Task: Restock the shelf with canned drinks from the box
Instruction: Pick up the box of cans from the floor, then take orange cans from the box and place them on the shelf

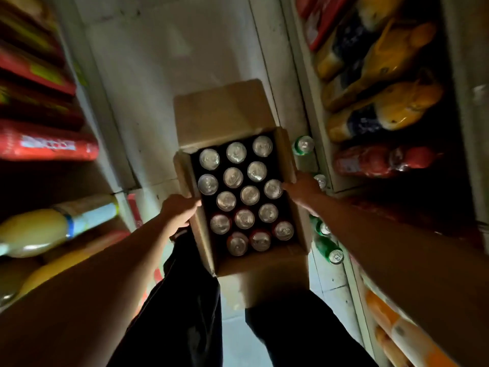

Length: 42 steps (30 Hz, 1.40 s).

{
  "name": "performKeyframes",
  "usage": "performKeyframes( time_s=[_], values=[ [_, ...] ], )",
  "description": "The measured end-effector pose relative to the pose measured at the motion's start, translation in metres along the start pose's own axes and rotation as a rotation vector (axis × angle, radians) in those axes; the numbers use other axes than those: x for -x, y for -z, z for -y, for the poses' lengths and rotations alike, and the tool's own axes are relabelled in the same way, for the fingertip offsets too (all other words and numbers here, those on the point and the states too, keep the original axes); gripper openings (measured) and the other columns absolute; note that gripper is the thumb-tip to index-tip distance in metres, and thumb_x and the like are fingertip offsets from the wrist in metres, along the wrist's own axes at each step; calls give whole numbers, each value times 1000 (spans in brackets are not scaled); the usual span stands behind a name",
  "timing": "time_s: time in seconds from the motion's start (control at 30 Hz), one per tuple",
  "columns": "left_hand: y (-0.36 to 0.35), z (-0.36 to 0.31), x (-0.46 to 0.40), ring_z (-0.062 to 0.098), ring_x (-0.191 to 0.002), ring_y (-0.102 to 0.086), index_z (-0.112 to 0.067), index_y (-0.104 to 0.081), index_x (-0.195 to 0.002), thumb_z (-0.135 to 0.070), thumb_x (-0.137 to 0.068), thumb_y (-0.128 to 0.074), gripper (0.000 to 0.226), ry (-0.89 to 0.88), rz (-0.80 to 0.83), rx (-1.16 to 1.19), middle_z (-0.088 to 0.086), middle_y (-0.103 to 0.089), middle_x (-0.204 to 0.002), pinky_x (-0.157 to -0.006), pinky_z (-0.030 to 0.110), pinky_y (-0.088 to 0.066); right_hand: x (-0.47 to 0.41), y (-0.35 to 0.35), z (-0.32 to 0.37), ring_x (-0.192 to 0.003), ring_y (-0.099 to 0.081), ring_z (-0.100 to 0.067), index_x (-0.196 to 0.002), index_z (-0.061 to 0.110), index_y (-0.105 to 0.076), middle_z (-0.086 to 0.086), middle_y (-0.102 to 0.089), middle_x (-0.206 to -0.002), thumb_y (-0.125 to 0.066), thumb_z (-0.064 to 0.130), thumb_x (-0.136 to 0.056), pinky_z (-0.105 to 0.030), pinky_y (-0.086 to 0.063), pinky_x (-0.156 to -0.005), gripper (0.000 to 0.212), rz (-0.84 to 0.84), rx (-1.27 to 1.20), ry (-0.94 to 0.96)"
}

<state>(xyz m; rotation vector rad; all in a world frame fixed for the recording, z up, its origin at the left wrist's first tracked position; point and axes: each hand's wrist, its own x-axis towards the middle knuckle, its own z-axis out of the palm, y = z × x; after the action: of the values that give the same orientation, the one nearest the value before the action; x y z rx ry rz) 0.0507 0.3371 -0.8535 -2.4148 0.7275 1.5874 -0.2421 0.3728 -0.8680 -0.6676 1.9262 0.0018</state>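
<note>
1. a narrow aisle with a pale floor [164,75] runs between stocked shelves [312,107].
2. an open cardboard box [264,263] of cans [244,219] sits between both hands.
3. the left hand [177,213] grips the box's left wall, fingers curled over it.
4. the right hand [303,187] grasps the right wall; green cans [329,251] lie just beyond it.

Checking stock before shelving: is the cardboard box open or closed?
Open: the cardboard box has its flaps folded out, and the silver tops of the cans inside show.
</note>
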Motion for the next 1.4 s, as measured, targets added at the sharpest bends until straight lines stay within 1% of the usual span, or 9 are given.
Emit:
performKeyframes(
  time_s=[0.13, 0.23, 0.33, 0.5, 0.67, 0.87, 1.07, 1.23, 1.4],
  values=[
    [31, -65, 30, 36, -107, -59, -2, -50, -118, -36, -78, -73, 57, -224, -287, -267, 21, -56, -122, -88, 43, -53, 30, 17, 32, -118, -56, -38, -133, 8, -54, -18, -59, -132, -63, 19, -88, -36, -47, -92, 47, -112, 59, 100],
    [39, -117, 36, 39, -120, -49, -3, -38, -134, -37, -72, -76, 80, -753, -471, -630, 20, -47, -132, -97, 45, -44, 45, 23, 52, -117, -54, -35, -130, 8, -55, -15, -54, -131, -65, 15, -89, -36, -43, -94, 43, -238, 44, 299],
    [21, -165, 25, 37, -129, -41, -9, -37, -140, -38, -71, -75, 83, -997, -315, -974, 15, -43, -141, -102, 45, -41, 41, 13, 60, -113, -58, -29, -130, 13, -58, -11, -57, -129, -65, 17, -90, -39, -47, -96, 41, -173, 34, 391],
    [-17, -198, -13, 30, -108, -62, -21, -58, -119, -50, -70, -69, 58, -859, -66, -1324, 5, -62, -118, -82, 38, -51, 15, -5, 70, -111, -60, -31, -134, 13, -53, -13, -64, -119, -61, 16, -92, -30, -44, -87, 43, -192, 25, 233],
    [-19, -190, -24, 31, -101, -64, -11, -62, -111, -13, -84, -64, 27, -1032, 60, -1668, 9, -63, -115, -70, 31, -39, -5, -17, 105, -98, -64, -39, -134, 24, -45, -16, -66, -110, -62, 22, -86, -46, -55, -80, 50, -267, 49, 111],
    [-4, -199, -44, 32, -96, -66, -10, -63, -106, -18, -88, -65, 20, -1183, 88, -1691, 11, -65, -109, -76, 36, -49, -21, -19, 126, -93, -66, -37, -118, 20, -52, -14, -69, -101, -64, 21, -83, -43, -56, -75, 37, -305, 22, 116],
    [11, -228, -55, 35, -101, -63, -7, -61, -111, -18, -97, -48, 22, -1272, -24, -1753, 14, -63, -113, -81, 39, -48, -34, -2, 151, -105, -63, -36, -140, 24, -42, -15, -66, -112, -61, 21, -90, -34, -45, -72, 53, -268, 118, 155],
    [19, -278, -54, 36, -100, -65, -10, -66, -109, -26, -95, -54, 24, -1223, -114, -1628, 14, -66, -110, -81, 37, -49, -61, 4, 167, -109, -62, -34, -121, 12, -57, -14, -63, -116, -54, 15, -94, -34, -47, -78, 27, -276, 193, 105],
    [27, -313, -53, 38, -96, -64, -5, -67, -103, -33, -95, -58, 31, -1165, -237, -1482, 18, -64, -105, -77, 38, -47, -84, 1, 187, -110, -61, -35, -124, 12, -54, -15, -63, -120, -59, 24, -92, -38, -49, -82, 34, -314, 83, 102]
  ],
)
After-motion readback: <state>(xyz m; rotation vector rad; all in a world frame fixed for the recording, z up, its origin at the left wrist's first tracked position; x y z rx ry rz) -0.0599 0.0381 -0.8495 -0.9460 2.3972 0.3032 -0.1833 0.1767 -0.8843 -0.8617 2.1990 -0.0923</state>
